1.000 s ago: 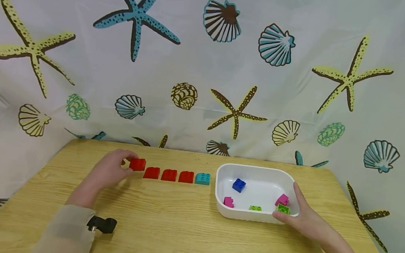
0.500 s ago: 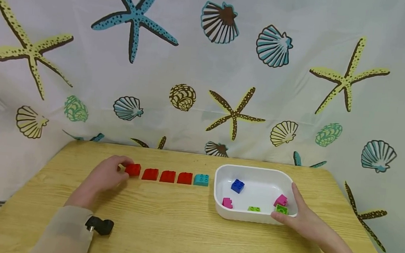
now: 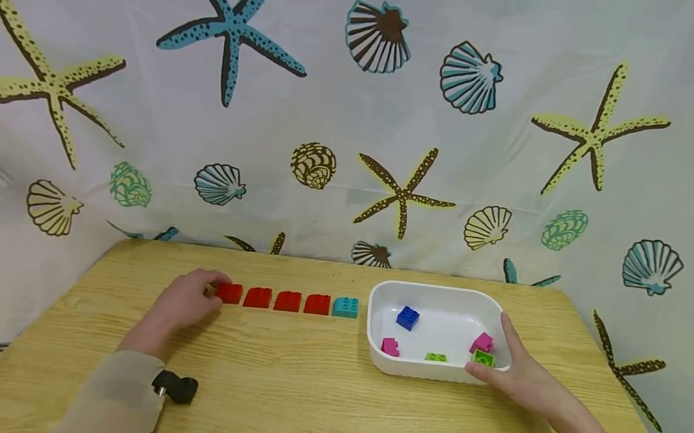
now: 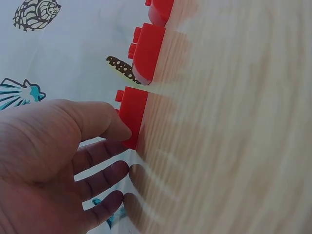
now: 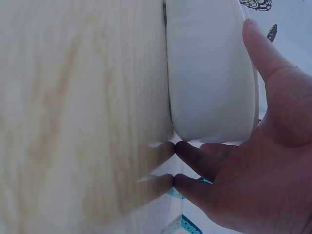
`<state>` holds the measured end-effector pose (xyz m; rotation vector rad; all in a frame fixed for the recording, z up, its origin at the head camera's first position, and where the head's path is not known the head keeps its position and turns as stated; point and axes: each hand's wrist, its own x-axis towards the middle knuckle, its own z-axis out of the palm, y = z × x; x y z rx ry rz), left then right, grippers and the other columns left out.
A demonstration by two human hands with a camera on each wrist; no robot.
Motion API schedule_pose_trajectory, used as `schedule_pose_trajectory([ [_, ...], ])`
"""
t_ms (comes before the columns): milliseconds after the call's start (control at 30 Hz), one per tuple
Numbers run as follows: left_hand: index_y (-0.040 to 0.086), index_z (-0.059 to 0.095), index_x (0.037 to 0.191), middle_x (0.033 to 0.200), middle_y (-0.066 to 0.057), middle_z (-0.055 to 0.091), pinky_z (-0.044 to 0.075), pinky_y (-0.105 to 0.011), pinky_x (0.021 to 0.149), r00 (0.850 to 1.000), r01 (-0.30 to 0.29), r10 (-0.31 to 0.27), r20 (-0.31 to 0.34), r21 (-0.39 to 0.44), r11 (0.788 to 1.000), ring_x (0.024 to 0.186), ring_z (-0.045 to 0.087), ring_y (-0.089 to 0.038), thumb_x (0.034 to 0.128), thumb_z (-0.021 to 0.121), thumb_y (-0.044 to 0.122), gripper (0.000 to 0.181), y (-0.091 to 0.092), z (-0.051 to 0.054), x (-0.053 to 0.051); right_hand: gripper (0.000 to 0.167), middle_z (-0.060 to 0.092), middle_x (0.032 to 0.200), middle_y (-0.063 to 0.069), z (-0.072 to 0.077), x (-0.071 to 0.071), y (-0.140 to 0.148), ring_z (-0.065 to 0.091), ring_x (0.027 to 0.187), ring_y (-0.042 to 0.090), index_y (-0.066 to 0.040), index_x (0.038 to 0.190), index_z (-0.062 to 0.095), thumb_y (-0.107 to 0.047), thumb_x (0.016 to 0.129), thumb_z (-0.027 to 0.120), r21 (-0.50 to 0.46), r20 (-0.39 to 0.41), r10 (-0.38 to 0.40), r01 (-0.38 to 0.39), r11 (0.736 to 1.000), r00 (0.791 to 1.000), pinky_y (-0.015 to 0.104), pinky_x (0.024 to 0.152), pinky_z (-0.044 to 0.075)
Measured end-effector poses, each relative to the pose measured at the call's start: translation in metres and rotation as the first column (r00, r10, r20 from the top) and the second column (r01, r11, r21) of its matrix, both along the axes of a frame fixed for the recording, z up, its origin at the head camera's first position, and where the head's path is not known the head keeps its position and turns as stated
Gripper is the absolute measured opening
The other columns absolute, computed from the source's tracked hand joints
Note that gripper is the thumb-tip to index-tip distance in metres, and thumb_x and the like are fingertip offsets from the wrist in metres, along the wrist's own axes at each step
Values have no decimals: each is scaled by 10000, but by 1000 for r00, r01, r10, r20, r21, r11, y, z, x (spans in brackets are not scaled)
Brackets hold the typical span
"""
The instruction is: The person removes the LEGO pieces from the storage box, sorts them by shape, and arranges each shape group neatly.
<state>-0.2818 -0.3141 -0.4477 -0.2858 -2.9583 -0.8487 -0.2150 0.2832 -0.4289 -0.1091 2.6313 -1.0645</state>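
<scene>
At the left end of a row of bricks, my left hand (image 3: 184, 302) pinches a red brick (image 3: 230, 293) that rests on the table. In the left wrist view the thumb and index finger of that hand (image 4: 53, 151) hold the red brick (image 4: 133, 113) at its end. Three more red bricks (image 3: 288, 301) and a teal brick (image 3: 346, 307) continue the row to the right. My right hand (image 3: 529, 387) grips the right end of a white tray (image 3: 427, 369), thumb on the near rim; the right wrist view shows this hand (image 5: 263, 170) against the tray wall (image 5: 212, 73).
Inside the tray lie a blue brick (image 3: 408, 318), two pink bricks (image 3: 390, 346) and two green bricks (image 3: 436, 357). The wooden table (image 3: 284, 388) meets a patterned cloth (image 3: 330, 113) at its back edge. A black device sits on the left wrist.
My left hand has lowered the red brick and moved it slightly left, onto the table beside the row. The right hand and tray have stayed in place.
</scene>
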Motion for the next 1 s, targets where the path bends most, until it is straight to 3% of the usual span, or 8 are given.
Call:
schedule_pose_trajectory([
  [600,-69,654,1440,1415,-348,638,502,-708,1042,1000,-10,10,-19,-23,1000,1247,606,-545,990,647,-22,453,4,0,2,1335,-2,1764,394,-1,-1,-1,136,1585,658,-98,1733,-201,-592,981,786,-7,-12,-2,2,1000,1000,791,1225,215],
  [800,-77,613,1483,1439,-363,618,513,-704,1042,1000,-2,2,8,-9,1000,1257,611,-540,989,647,-31,498,2,1,2,1341,-7,1764,393,-2,-1,0,139,1583,660,-96,1731,-203,-602,980,785,2,-11,1,-1,1000,1000,792,1222,221],
  [1000,-72,555,1544,1549,-381,521,441,-747,1115,1000,-6,6,3,5,1000,1401,493,-592,1000,616,-15,550,3,7,0,1335,-11,1768,386,-2,-1,1,128,1589,654,-94,1732,-203,-586,984,788,-9,-16,8,-9,1000,1000,789,1227,209],
])
